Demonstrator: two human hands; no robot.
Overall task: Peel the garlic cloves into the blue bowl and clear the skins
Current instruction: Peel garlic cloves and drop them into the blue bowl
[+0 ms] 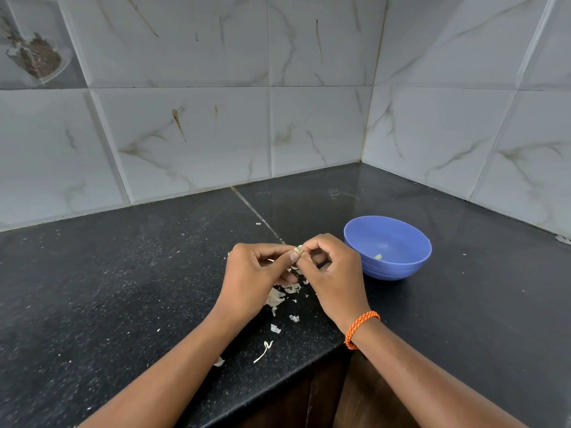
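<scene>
A small pale garlic clove [298, 250] is held above the black counter, pinched between both hands. My left hand [256, 281] grips it from the left with thumb and fingertips. My right hand [330, 273] pinches it from the right, fingers curled. The blue bowl [414, 242] stands just right of my right hand, with one small peeled piece [378, 257] inside. Loose garlic skins [279, 296] lie on the counter under and in front of my hands.
The black granite counter [123, 288] fills a tiled corner; its front edge steps back below my right wrist, which wears an orange bracelet [360, 327]. A curled skin strip [264, 350] lies near that edge. A glass container [37, 54] sits on a wall shelf, top left.
</scene>
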